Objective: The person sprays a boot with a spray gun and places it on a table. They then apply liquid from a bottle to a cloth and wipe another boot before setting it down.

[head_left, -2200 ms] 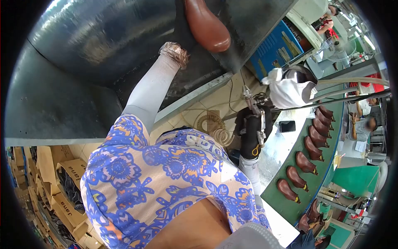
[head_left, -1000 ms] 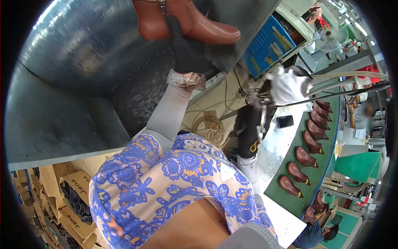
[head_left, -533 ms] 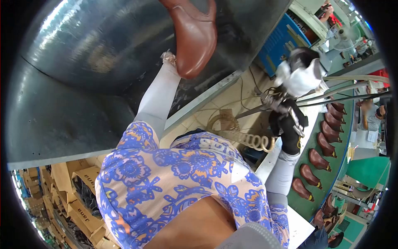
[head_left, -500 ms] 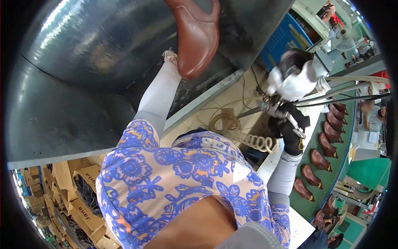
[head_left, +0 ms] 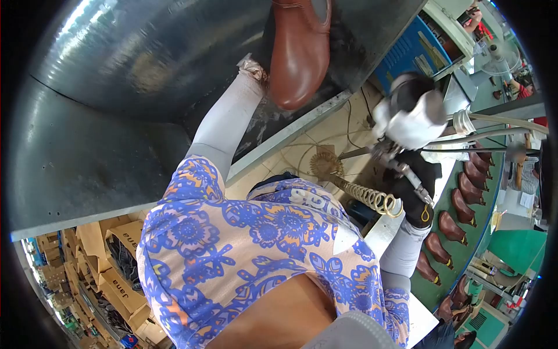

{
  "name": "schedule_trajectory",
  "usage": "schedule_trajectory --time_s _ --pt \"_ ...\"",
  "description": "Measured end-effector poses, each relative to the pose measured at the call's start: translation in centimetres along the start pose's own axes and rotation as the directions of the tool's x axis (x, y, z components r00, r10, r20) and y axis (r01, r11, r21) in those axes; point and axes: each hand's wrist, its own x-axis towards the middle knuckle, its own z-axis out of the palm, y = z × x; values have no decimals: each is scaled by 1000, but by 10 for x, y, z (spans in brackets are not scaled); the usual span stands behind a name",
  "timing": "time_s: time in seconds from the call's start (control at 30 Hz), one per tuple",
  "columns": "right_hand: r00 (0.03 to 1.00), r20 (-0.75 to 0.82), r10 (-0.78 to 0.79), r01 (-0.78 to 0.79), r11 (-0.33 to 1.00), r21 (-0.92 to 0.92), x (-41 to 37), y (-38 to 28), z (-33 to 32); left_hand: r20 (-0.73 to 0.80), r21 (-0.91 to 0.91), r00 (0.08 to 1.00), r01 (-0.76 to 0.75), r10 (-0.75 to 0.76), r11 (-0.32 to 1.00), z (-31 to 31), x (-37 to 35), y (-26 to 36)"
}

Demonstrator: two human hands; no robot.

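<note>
A smooth brown leather boot (head_left: 299, 58) hangs toe-down at the top of the view, its upper end cut off by the frame edge. Behind its left side is my left hand (head_left: 253, 68), in a stained, crumpled covering; it supports the boot, though the fingers are hidden. My right hand (head_left: 410, 183), in a black glove, is wrapped round a spray gun (head_left: 401, 166). On top of the gun sits a white cup (head_left: 415, 119), blurred by motion. Between the boot and the gun there is a gap.
A dark metal spray booth (head_left: 116, 157) surrounds the boot. A coiled air hose (head_left: 369, 198) hangs below the gun. On the right, several brown shoes (head_left: 468, 189) line a green conveyor (head_left: 444, 291). Cardboard boxes (head_left: 125, 291) stand at lower left. Other people are in the right background.
The boot and my left hand have shifted right in the view. The spray gun and my right hand have moved slightly right and down, along with the surroundings.
</note>
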Motion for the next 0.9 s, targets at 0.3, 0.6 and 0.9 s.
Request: schedule_trajectory --time_s 0.3,0.6,0.9 --pt "965 69 254 -261 955 141 -1 -18 10 -29 14 999 -24 24 1000 -13 14 10" --pt "965 27 260 -257 963 -76 3 -23 10 -65 20 997 -40 42 999 -27 28 11" --pt "941 -47 334 -336 941 -35 0 -47 15 -38 -7 998 -51 51 999 -24 31 29"
